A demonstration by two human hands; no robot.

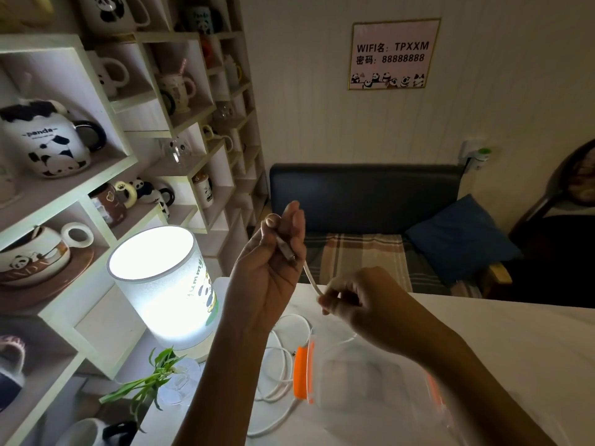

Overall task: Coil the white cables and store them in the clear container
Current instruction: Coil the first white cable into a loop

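Note:
My left hand (273,262) is raised above the table and grips the plug end of a white cable (309,275) between thumb and fingers. A short stretch of that cable runs down to my right hand (354,300), which pinches it just below. More white cable (280,365) lies in loose loops on the white table (499,333) under my arms. The clear container (363,381) with orange clips sits on the table below my right forearm, partly hidden by it.
A lit cylindrical lamp (164,284) stands at the table's left edge beside a small green plant (154,378) in a glass. Shelves of panda mugs (48,146) fill the left. A dark bench with a blue cushion (460,236) lies beyond the table.

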